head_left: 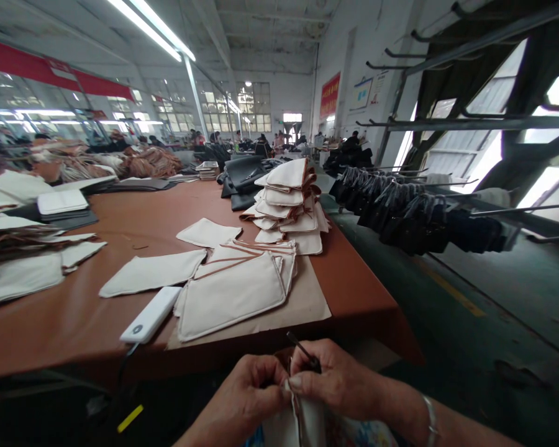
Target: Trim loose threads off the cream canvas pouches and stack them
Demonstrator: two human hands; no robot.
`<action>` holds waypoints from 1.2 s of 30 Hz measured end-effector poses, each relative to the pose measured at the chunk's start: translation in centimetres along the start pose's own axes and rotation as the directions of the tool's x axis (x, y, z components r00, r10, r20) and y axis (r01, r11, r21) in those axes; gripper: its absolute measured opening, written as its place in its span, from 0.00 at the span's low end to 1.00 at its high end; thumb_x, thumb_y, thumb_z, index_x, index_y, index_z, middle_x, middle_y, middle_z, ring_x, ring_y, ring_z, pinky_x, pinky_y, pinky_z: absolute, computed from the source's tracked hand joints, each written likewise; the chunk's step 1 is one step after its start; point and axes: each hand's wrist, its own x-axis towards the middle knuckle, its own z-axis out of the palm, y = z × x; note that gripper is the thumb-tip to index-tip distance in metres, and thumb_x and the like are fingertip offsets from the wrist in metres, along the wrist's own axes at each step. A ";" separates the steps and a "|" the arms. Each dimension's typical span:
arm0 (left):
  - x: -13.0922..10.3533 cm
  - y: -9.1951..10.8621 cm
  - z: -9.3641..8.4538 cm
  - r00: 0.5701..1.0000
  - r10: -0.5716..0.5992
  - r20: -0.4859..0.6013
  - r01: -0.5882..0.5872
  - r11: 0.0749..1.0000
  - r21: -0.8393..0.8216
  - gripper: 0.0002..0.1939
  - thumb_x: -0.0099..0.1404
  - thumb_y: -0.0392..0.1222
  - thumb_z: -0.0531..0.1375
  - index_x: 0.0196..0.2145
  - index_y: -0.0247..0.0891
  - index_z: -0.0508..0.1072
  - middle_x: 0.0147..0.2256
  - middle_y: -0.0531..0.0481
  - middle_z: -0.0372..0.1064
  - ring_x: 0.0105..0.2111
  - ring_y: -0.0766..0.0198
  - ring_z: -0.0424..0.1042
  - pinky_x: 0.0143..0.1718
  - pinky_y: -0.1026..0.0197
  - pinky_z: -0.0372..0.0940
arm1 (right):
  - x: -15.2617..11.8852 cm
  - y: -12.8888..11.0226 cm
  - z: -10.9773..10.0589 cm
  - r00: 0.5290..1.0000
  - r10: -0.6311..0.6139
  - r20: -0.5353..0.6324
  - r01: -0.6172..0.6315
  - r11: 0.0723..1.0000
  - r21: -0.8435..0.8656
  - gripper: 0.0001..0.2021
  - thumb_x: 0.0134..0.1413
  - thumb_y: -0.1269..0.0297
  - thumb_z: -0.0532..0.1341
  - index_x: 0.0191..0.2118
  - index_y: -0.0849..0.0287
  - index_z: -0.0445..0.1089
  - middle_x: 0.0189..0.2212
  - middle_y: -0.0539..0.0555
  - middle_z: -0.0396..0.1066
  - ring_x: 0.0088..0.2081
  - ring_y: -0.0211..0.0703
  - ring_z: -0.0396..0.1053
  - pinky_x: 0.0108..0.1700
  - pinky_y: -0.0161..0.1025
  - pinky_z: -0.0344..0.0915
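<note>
My left hand pinches the edge of a cream fabric piece with a brown lining, low in front of the table. From the other side my right hand grips the same edge, thumb and fingers closed close to the left fingertips. A thin dark pointed tool also sticks out of the right hand; its exact kind does not show. Beyond the hands, cream padded panels with brown trim lie overlapping on brown paper. Where the fingertips meet, the detail of the seam is hidden.
On the brown-covered table are a white power bank with a cable, a tall stack of cream pieces, and black folded material. Cream piles lie left. A rack holds dark pieces at right.
</note>
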 end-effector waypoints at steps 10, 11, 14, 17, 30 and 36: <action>-0.1 0.0 0.3 1.000 -0.005 -0.006 0.005 1.000 -0.030 0.11 0.52 0.45 0.65 0.25 0.33 0.72 0.22 0.53 0.64 0.25 0.67 0.54 0.26 0.63 0.47 | 0.0 0.1 0.2 1.000 0.017 0.023 -0.019 0.997 0.075 0.10 0.51 0.60 0.63 0.30 0.62 0.66 0.25 0.47 0.62 0.27 0.35 0.56 0.29 0.32 0.54; 0.0 -0.1 0.3 1.000 -0.002 -0.003 0.002 1.000 -0.030 0.12 0.52 0.45 0.65 0.25 0.33 0.72 0.22 0.53 0.63 0.24 0.68 0.54 0.26 0.64 0.47 | 0.1 0.0 0.2 1.000 0.022 0.013 -0.022 0.998 0.055 0.09 0.50 0.61 0.63 0.30 0.62 0.67 0.25 0.47 0.63 0.27 0.35 0.56 0.29 0.32 0.54; 0.1 -0.1 0.4 1.000 -0.025 -0.015 0.024 0.998 -0.055 0.11 0.50 0.44 0.66 0.24 0.33 0.72 0.22 0.53 0.64 0.24 0.68 0.56 0.25 0.64 0.47 | 0.1 0.0 0.2 0.999 0.035 -0.017 -0.035 0.999 -0.010 0.05 0.49 0.66 0.62 0.30 0.62 0.68 0.24 0.47 0.63 0.27 0.35 0.57 0.29 0.32 0.54; 0.2 0.0 0.5 0.999 -0.045 -0.026 0.043 0.996 -0.077 0.08 0.48 0.41 0.65 0.23 0.33 0.72 0.21 0.53 0.65 0.24 0.68 0.56 0.25 0.64 0.48 | 0.2 0.4 0.3 0.999 0.020 -0.027 -0.021 0.999 -0.028 0.04 0.49 0.67 0.61 0.30 0.62 0.69 0.24 0.47 0.64 0.27 0.35 0.57 0.29 0.32 0.55; 0.4 0.0 0.5 0.999 -0.031 -0.027 0.029 0.998 -0.054 0.08 0.49 0.41 0.63 0.24 0.33 0.71 0.21 0.54 0.63 0.24 0.68 0.54 0.26 0.63 0.46 | 0.3 -0.2 0.3 0.996 0.071 -0.046 -0.076 0.990 -0.115 0.02 0.48 0.69 0.61 0.30 0.62 0.70 0.22 0.46 0.64 0.25 0.34 0.58 0.27 0.31 0.53; 0.4 0.5 0.4 1.000 0.000 0.001 0.000 0.999 -0.040 0.14 0.51 0.49 0.65 0.24 0.34 0.70 0.22 0.53 0.62 0.25 0.66 0.55 0.27 0.64 0.48 | 0.3 0.1 0.3 0.997 0.045 -0.065 -0.055 0.987 -0.153 0.02 0.48 0.69 0.62 0.29 0.62 0.69 0.23 0.47 0.65 0.26 0.35 0.58 0.27 0.30 0.53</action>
